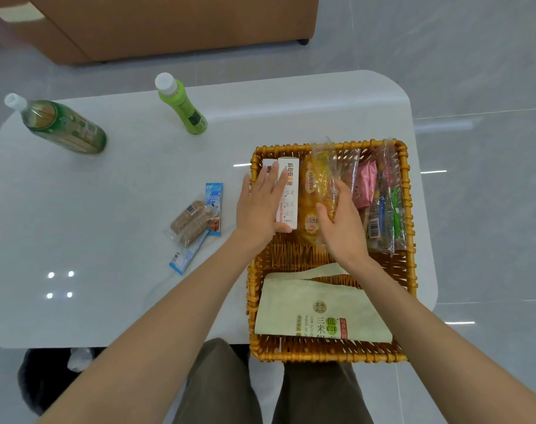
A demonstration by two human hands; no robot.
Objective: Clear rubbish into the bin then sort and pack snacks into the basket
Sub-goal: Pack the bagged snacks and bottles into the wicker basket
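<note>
Now my left hand (260, 206) lies flat, fingers straight, on the box (288, 191) in the basket's (250, 280) far left corner. My right hand (341, 223), also flat, presses the yellow bag (314, 182) beside it. Basket at the table's (107, 209) near right corner; biscuits (188, 224) and sachets (214, 191) lie just left.

Bare forearms (168, 316), short-sleeved; olive-brown trousers (217, 390)

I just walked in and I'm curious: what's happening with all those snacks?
A person is packing snacks into a wicker basket. Their left hand lies flat on a white box inside it, and their right hand rests on a clear bag of yellow snacks. A cracker pack and blue sachets lie outside on the table, not yet packed.
</note>
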